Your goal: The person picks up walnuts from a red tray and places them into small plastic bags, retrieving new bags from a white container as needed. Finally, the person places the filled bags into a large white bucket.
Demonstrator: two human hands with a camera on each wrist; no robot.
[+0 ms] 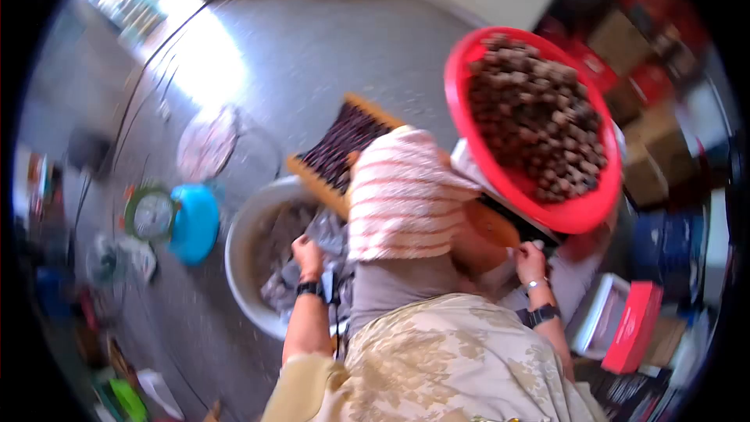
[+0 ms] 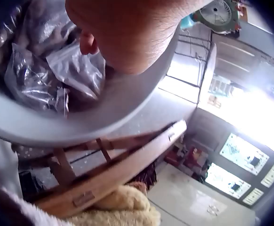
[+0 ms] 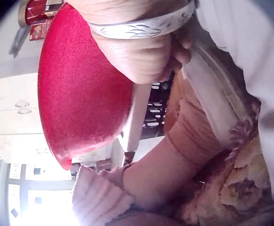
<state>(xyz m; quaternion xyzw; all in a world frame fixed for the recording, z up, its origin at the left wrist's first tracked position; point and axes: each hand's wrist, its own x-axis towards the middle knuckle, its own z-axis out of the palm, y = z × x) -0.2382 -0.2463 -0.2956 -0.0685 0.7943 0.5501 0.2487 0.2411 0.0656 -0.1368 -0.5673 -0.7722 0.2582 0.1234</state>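
My left hand, fingers curled in, is over a large white tub of clear plastic bags. In the left wrist view its fingertips are right at a crumpled clear bag. The right hand hangs beside my lap, just below a red basin heaped with brown, round, nut-like things. From the right wrist its fingers look bent, overlapping the basin's side; a small white spot shows at the fingertips. I cannot tell what either hand holds.
A pink-striped towel covers my knee. Behind it leans a wooden-framed tray of dark, elongated pieces. On the floor at left are a green dial scale and a blue basin. Cartons and a red box stand at right.
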